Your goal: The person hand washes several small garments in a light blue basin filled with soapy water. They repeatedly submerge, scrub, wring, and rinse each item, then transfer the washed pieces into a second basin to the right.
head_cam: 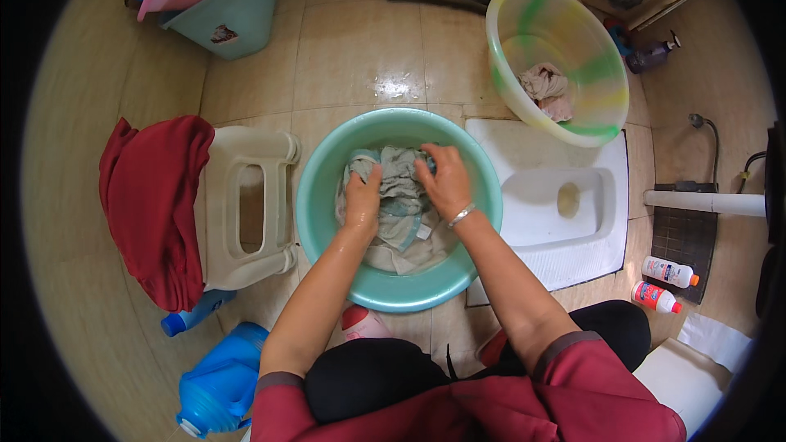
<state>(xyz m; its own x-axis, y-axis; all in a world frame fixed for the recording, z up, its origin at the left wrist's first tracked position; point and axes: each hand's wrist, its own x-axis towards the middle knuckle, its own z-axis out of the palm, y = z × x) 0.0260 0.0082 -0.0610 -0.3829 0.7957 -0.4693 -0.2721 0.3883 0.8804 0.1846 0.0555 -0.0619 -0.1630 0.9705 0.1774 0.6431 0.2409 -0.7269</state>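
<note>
A mint-green plastic basin [399, 302] stands on the floor before me, with water and wet laundry inside. On top lies a wrinkled grey cloth [402, 175] with teal trim and a small white tag; paler fabric [402, 261] lies beneath it. My left hand [362, 199] grips the grey cloth at its left side, thumb uppermost. At the cloth's right end is my right hand [447, 181], slightly blurred, thumb and forefinger apart; whether it pinches fabric is unclear. A silvery bracelet [461, 215] circles my right wrist.
Left stands a cream plastic stool [224, 209] with dark red fabric [156, 215] over it; a blue jug [221, 380] is nearby. Right is a squat toilet [552, 209], with a tilted multicoloured basin [577, 43] holding cloths above it. Two bottles [669, 272] lie at right.
</note>
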